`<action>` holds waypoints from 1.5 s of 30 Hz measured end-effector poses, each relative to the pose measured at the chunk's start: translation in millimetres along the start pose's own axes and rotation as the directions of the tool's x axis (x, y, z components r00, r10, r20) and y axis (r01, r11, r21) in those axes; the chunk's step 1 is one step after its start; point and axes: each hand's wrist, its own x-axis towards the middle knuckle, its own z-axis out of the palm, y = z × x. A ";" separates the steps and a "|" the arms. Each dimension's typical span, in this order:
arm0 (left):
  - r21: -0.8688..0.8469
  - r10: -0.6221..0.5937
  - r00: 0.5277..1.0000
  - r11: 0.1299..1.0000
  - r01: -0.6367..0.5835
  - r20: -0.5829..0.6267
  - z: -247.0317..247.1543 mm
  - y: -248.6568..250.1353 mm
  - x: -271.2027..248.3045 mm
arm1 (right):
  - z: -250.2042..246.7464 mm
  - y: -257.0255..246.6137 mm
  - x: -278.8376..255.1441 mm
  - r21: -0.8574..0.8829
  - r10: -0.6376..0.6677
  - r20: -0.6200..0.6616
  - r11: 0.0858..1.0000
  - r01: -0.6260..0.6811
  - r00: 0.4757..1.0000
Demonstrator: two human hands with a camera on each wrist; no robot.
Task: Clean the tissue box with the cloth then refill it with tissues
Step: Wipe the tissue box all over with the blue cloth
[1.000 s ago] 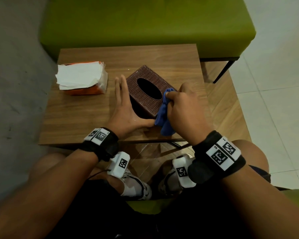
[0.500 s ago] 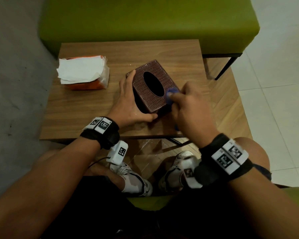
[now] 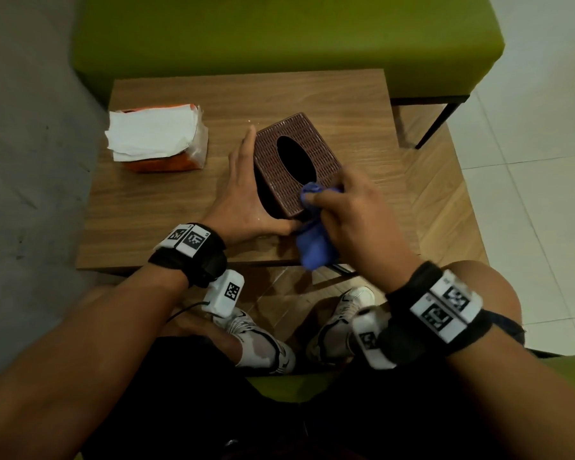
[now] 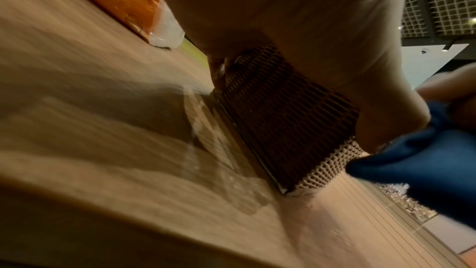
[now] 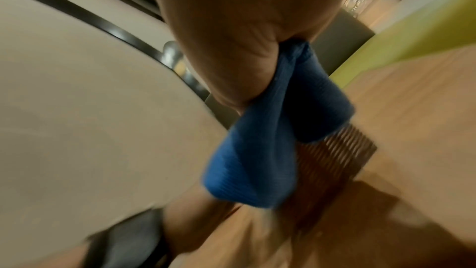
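Note:
A brown woven tissue box (image 3: 289, 151) with an oval slot stands mid-table. My left hand (image 3: 246, 197) lies flat against its left side, fingers straight, thumb along the near corner; the left wrist view shows the box side (image 4: 278, 113) under the palm. My right hand (image 3: 352, 210) grips a bunched blue cloth (image 3: 312, 240) and presses it on the near right corner of the box top. In the right wrist view the cloth (image 5: 260, 150) hangs from the fist over the box (image 5: 335, 162). An orange pack of white tissues (image 3: 156, 137) lies at the table's left.
The small wooden table (image 3: 352, 101) has a green bench (image 3: 279, 34) behind it and a lower wooden shelf (image 3: 445, 200) at its right. A grey wall is on the left. My knees and shoes are below the near edge.
My right hand with the cloth slid back along the box top toward the near right corner. The left hand's fingers straightened against the box's left side.

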 end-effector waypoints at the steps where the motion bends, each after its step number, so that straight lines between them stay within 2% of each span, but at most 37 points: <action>1: 0.003 0.001 1.000 1.000 -0.001 0.007 -0.7 -0.3 0.2 | -6.4 11.9 6.1 -0.016 0.018 -0.014 1.000 -0.018 1.000; 5: 0.008 0.038 0.999 0.999 -0.038 0.036 -2.3 -3.3 2.0 | -23.6 42.0 39.0 -0.083 0.034 -0.074 0.996 -0.040 0.997; 8: -0.069 0.055 0.993 0.996 -0.048 0.105 -10.4 -12.5 6.1 | -20.8 35.5 42.9 -0.103 -0.017 -0.010 0.995 0.016 1.000; 10: -0.138 0.025 0.988 0.990 -0.003 0.153 -18.7 -17.5 8.1 | -20.5 30.2 32.5 -0.062 -0.004 0.001 0.998 0.004 1.000; 12: -0.168 -0.021 0.991 0.985 0.043 0.131 -24.9 -20.5 8.4 | -16.9 21.4 19.5 0.020 0.028 -0.017 0.999 -0.027 0.999; 16: -0.159 -0.022 1.000 0.987 0.019 -0.018 -22.0 -20.8 1.3 | 10.6 -4.6 12.9 0.078 0.068 -0.027 0.995 -0.066 0.997; 18: -0.199 -0.010 1.000 0.980 0.010 0.002 -16.6 -21.3 -3.3 | 20.4 -12.8 14.3 0.128 0.109 -0.067 0.987 -0.099 0.992; 20: -0.235 0.015 0.997 0.972 0.003 0.074 -10.3 -22.8 -5.8 | 21.8 -15.0 14.7 0.185 0.137 -0.089 0.976 -0.118 0.987; 22: -0.223 0.027 0.996 0.975 -0.006 0.089 -5.5 -23.2 -4.7 | 19.8 -15.1 14.0 0.176 0.114 -0.058 0.979 -0.102 0.992; 25: -0.133 0.007 1.000 0.991 -0.004 0.027 0.2 -18.7 4.3 | 7.6 -7.9 13.2 0.106 0.044 -0.027 0.993 -0.041 0.999; 28: 0.003 0.036 0.999 0.999 -0.036 -0.018 4.0 -17.1 9.8 | -10.3 20.4 13.5 0.040 0.106 -0.143 0.994 -0.101 0.984; 30: 0.010 0.023 0.999 1.000 -0.023 -0.025 5.5 -17.9 10.7 | -14.9 27.6 14.5 0.019 0.137 -0.200 0.990 -0.136 0.970; 33: -0.015 0.000 1.000 1.000 -0.001 -0.029 8.2 -19.1 12.1 | 5.5 -4.3 15.6 0.021 0.065 -0.081 0.998 -0.064 0.995; 35: -0.040 -0.011 1.000 0.999 0.010 -0.020 7.9 -21.4 13.0 | 14.6 -12.7 14.2 0.021 0.009 -0.048 1.000 -0.008 0.999; 40: -0.013 0.003 0.999 1.000 -0.003 -0.034 8.6 -16.8 13.2 | -2.7 23.5 10.8 0.059 0.136 -0.231 0.990 -0.126 0.963; 43: -0.032 -0.007 1.000 0.999 0.006 -0.030 9.1 -13.9 14.2 | 17.7 -7.7 11.6 0.013 0.088 -0.115 0.996 -0.087 0.989; 45: -0.037 -0.016 0.999 0.999 0.015 -0.030 8.0 -15.2 13.9 | 21.6 -9.0 13.2 -0.007 0.047 -0.087 0.999 -0.048 0.995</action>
